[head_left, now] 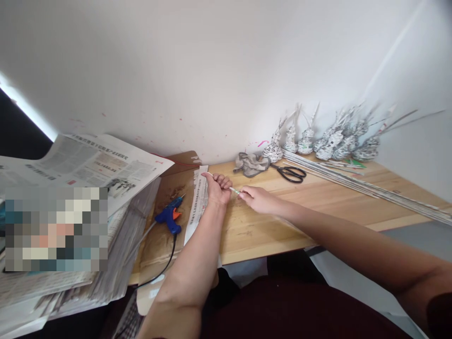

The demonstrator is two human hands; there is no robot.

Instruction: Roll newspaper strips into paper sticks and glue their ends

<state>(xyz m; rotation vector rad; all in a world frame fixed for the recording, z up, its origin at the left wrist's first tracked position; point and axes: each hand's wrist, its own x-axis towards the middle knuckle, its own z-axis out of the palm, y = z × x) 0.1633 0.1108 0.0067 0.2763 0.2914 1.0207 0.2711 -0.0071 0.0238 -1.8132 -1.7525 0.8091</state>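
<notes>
White rolled-paper stick (235,190) is spanning the gap between both hands above the wooden tabletop (261,240), its long axis running left to right. The right hand's (259,198) grip is pinching its right part; the left hand's (217,187) fingers are curling round its left, beside a printed newspaper strip (193,214).

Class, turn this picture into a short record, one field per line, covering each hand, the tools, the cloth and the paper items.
Left hand: curled around a thin paper roll
Right hand: pinching the same roll
Tools: blue glue gun, left; black scissors, right
Cloth: grey, crumpled
Paper items: newspaper stack, far left; woven paper shapes by the wall; long paper rods, right
</notes>
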